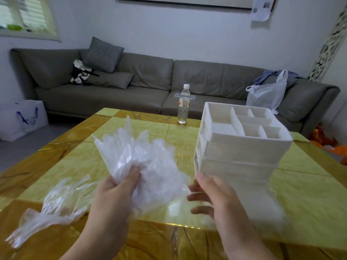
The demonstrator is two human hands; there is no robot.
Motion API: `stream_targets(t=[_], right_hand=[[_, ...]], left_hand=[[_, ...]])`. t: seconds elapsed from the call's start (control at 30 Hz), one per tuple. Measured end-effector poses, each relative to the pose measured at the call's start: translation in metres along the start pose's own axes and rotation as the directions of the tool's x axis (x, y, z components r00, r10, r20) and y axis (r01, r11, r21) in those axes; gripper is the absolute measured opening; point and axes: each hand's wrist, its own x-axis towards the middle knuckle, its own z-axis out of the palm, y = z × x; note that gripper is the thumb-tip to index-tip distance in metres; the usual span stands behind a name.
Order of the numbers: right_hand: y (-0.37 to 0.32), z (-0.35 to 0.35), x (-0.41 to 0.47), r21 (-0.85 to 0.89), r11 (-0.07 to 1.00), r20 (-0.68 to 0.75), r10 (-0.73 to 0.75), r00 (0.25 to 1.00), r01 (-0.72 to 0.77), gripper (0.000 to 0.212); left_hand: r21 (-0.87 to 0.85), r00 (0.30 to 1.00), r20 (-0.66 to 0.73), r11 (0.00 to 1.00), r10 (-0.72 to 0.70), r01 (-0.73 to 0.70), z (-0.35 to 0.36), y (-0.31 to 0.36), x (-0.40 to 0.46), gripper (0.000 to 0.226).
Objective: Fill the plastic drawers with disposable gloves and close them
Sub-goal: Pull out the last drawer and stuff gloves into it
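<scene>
A bunch of disposable gloves (137, 166) is pinched in the left hand (120, 186); the right hand (208, 196), fingers spread, holds nothing. The drawer unit (240, 147) at two o'clock appears shut and nothing is seen loaded; more gloves (50, 207) lie on the counter (309, 203) at eight o'clock, so filling seems barely begun.

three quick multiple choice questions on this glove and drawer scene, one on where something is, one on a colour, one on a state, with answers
1. Where does the water bottle stand?
A. at the table's far edge
B. on the sofa
C. on top of the drawer unit

2. What colour is the drawer unit?
A. black
B. white
C. red

3. What is the left hand doing?
A. resting flat on the table
B. gripping a bunch of clear gloves
C. holding the bottle

Answers:
1 A, the bottle stands on the yellow table near its far edge, in front of the sofa.
2 B, its walls and top compartments are white.
3 B, its thumb and fingers clutch the gloves, held above the table.
</scene>
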Motion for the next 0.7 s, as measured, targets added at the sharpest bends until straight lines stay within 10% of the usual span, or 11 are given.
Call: stream_targets(t=[0.1, 0.3, 0.37, 0.43, 0.7], right_hand=[[-0.007, 0.010, 0.000, 0.272, 0.863, 0.352, 0.323, 0.879, -0.426, 0.086], [-0.011, -0.007, 0.013, 0.234, 0.931, 0.265, 0.215, 0.940, -0.279, 0.077], [-0.006, -0.009, 0.016, 0.155, 0.971, 0.141, 0.160, 0.977, -0.181, 0.034], [-0.004, -0.008, 0.014, 0.105, 0.987, 0.019, 0.119, 0.993, -0.121, 0.004], [-0.007, -0.021, 0.015, 0.074, 0.997, -0.067, 0.043, 0.997, -0.038, 0.011]], left_hand=[[-0.035, 0.999, -0.020, 0.999, 0.035, -0.035, 0.007, -0.006, -0.006, 0.020], [0.331, 0.971, 0.180, 0.920, 0.156, -0.209, 0.012, -0.020, -0.020, 0.033], [0.350, 0.970, 0.211, 0.918, 0.117, -0.187, 0.012, -0.021, -0.021, 0.034], [0.308, 0.976, 0.208, 0.942, 0.070, -0.134, 0.013, -0.019, -0.022, 0.021], [-0.095, 0.947, 0.171, 0.952, -0.274, 0.292, 0.018, -0.012, -0.017, 0.046]])
